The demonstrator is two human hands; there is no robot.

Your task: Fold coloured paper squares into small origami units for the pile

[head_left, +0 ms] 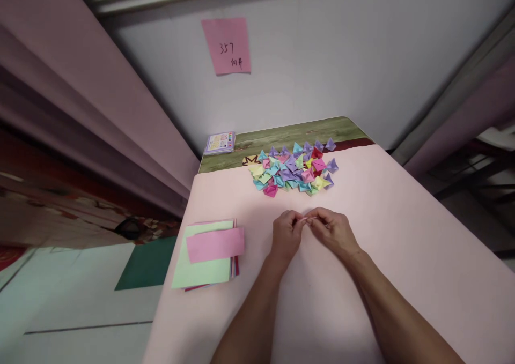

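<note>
A small pink piece of paper (303, 219) is pinched between both hands, mostly hidden by the fingers. My left hand (286, 234) is closed on its left side, thumb and index finger together. From the right, my right hand (332, 230) grips the same piece with its fingertips, the other fingers curled. Just beyond the hands lies a pile of folded origami pieces (287, 173) in purple, blue, yellow, pink, green and red. To the left is a stack of paper sheets (203, 273), light green on top, with a pink paper strip (215, 245) lying across it.
A pink cloth (402, 219) covers most of the table, leaving a green wood-patterned strip (277, 133) at the back. A small packet (220, 142) sits at the far left corner. Pink paper with handwriting (227, 45) is stuck to the wall. Curtains hang at the left.
</note>
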